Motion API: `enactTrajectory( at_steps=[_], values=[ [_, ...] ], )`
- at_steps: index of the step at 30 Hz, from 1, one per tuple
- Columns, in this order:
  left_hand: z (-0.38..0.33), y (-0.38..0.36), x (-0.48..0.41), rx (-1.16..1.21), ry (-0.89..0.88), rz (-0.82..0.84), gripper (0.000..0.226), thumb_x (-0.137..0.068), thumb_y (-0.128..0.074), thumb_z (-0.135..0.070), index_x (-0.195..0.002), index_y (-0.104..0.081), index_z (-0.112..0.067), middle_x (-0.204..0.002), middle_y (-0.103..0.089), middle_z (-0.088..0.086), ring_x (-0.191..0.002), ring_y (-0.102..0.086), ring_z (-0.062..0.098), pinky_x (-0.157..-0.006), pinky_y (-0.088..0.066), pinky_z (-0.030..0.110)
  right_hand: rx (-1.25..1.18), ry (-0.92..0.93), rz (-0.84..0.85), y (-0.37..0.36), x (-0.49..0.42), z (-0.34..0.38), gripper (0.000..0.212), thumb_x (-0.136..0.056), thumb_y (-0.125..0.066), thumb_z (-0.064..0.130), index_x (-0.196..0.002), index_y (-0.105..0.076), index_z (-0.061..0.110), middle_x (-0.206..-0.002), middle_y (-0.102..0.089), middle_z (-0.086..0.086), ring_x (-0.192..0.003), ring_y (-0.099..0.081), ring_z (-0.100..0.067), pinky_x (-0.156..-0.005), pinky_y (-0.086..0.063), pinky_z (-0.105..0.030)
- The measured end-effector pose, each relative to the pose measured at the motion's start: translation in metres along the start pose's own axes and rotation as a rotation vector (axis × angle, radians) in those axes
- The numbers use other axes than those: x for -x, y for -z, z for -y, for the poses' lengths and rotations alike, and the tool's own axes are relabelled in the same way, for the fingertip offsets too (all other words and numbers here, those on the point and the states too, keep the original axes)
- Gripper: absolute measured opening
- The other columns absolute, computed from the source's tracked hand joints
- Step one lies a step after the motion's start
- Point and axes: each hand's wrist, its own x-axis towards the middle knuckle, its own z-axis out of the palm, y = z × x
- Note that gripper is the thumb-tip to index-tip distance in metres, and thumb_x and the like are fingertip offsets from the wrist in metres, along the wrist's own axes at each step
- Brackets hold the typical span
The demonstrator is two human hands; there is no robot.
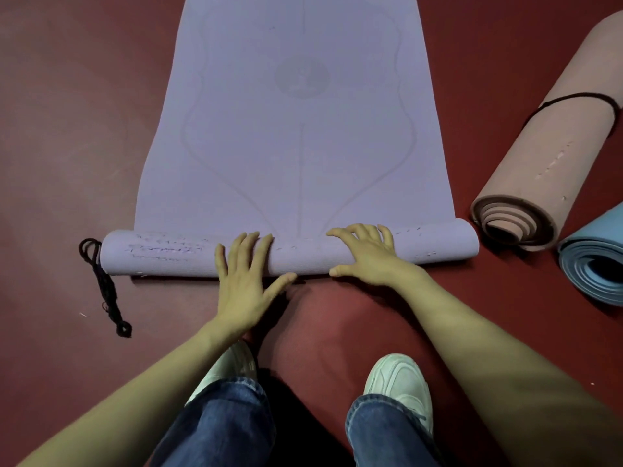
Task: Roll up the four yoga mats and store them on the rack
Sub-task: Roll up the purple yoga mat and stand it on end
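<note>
Where the lilac mat (293,146) curls into a tube, left hand (242,281), right hand (367,257), both pressing open-palmed.

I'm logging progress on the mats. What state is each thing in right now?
Purple mat: near end rolled, the rest flat on the floor.
Pink mat: rolled, black cord round it.
Blue mat: rolled, partly out of frame.
Loose cord: untied, on the floor.
Left hand: open, pressing the rolled end.
Right hand: open, pressing the rolled end.
</note>
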Motion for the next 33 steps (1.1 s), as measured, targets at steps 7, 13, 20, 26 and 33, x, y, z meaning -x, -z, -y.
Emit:
enactTrajectory(
  at_steps=[7,13,20,26,33],
  values=[
    [0.011,0.014,-0.047,-0.031,-0.035,0.203,0.102,-0.066,-0.022,-0.088,-0.135,-0.049,-0.018,-0.131,-0.050,0.004,-0.127,-0.035,0.023,-0.112,-0.003,0.039,0.032,0.026,-0.099,0.009,-0.010,-0.004,0.067,-0.088,-0.053,0.053,-0.147,-0.023,0.039,-0.148,-0.028,0.002,-0.140,-0.015,-0.013,-0.113,0.003,-0.037],
    [0.009,0.032,-0.087,-0.049,0.028,0.457,0.110,-0.052,-0.018,-0.086,-0.138,-0.044,-0.023,-0.137,-0.047,0.003,-0.129,-0.036,0.024,-0.110,-0.012,0.036,0.199,0.036,-0.480,-0.030,0.008,-0.006,0.068,-0.087,-0.046,0.051,-0.147,-0.026,0.027,-0.147,-0.039,-0.007,-0.138,-0.021,-0.024,-0.112,0.009,-0.040],
    [0.013,0.033,-0.108,-0.005,0.017,0.443,0.080,-0.081,-0.042,-0.075,-0.133,-0.049,-0.016,-0.132,-0.052,0.008,-0.125,-0.044,0.026,-0.106,-0.021,0.040,0.207,0.004,-0.391,-0.009,-0.011,-0.012,0.085,-0.077,-0.071,0.045,-0.148,-0.026,0.029,-0.150,-0.032,-0.002,-0.141,-0.019,-0.024,-0.114,0.006,-0.045],
    [0.011,0.011,-0.061,-0.073,-0.100,0.023,0.072,-0.090,-0.035,-0.060,-0.128,-0.052,-0.002,-0.127,-0.052,0.020,-0.121,-0.045,0.036,-0.108,-0.015,0.049,0.104,-0.003,-0.145,0.022,-0.028,-0.017,0.079,-0.085,-0.059,0.051,-0.148,-0.013,0.035,-0.151,-0.018,0.003,-0.142,-0.006,-0.017,-0.113,0.008,-0.044],
    [0.021,0.018,-0.091,-0.186,-0.107,0.260,0.102,-0.070,-0.057,-0.072,-0.143,-0.036,-0.004,-0.145,-0.040,0.015,-0.136,-0.034,0.032,-0.112,-0.010,0.056,0.144,-0.035,-0.113,0.034,-0.038,-0.016,0.095,-0.080,-0.062,0.057,-0.151,-0.003,0.032,-0.158,-0.002,-0.002,-0.145,0.008,-0.021,-0.113,0.010,-0.047]
  ],
)
